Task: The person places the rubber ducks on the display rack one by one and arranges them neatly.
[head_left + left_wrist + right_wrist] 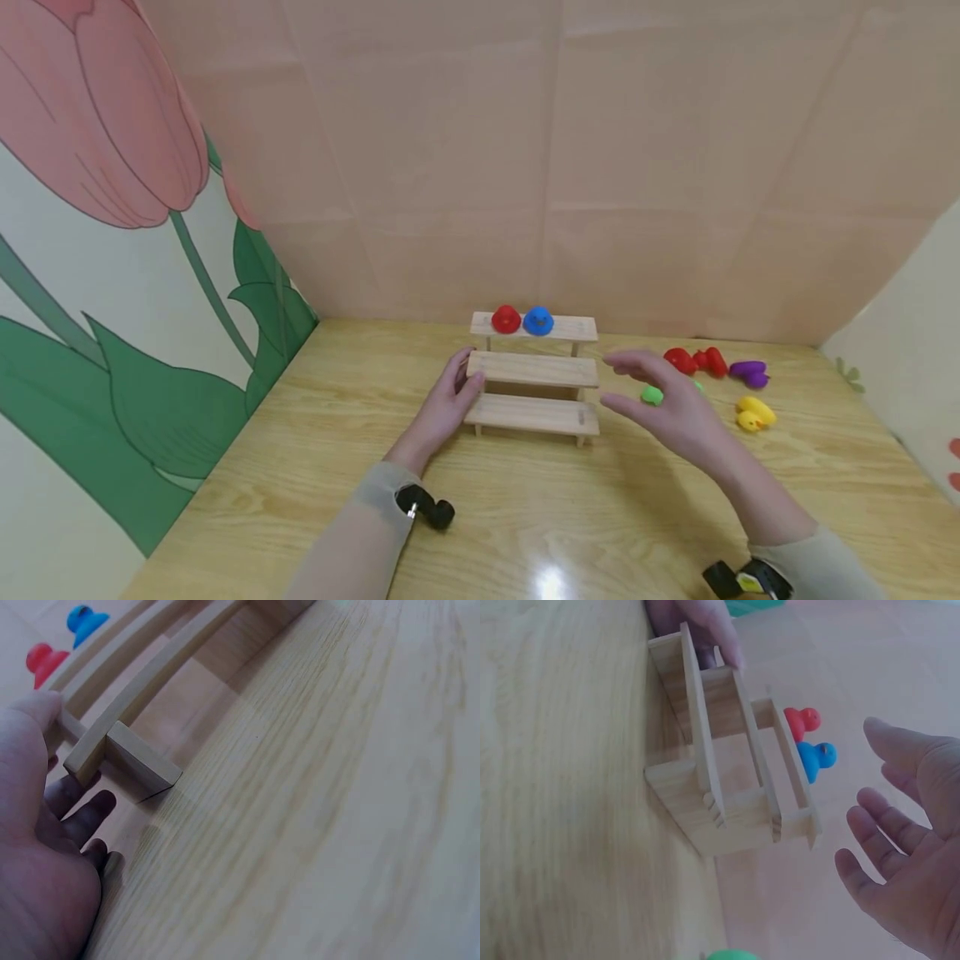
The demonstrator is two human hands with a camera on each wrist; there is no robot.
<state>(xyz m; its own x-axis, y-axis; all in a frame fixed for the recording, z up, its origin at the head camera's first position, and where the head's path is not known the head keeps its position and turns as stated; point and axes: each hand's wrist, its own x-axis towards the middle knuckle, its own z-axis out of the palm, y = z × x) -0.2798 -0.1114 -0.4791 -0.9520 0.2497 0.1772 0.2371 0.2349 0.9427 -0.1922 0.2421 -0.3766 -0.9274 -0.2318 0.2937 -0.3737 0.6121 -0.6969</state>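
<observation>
A small wooden three-step stand (534, 369) is on the table, with a red rubber duck (506, 319) and a blue rubber duck (538, 321) side by side on its top step. My left hand (444, 402) holds the stand's left end, its thumb by the middle step and its other fingers around the side. To the right of the stand, my right hand (678, 414) hovers with fingers spread and thumb apart, holding nothing. In the right wrist view that hand (915, 847) is clear of the stand (739, 765).
Right of the stand lie red toys (711, 362), a purple toy (749, 372), a yellow duck (754, 413) and a green toy (652, 395) partly hidden by my right hand. A pinkish covering (450, 167) rises behind the table (480, 517); a flower-painted wall (112, 275) stands left.
</observation>
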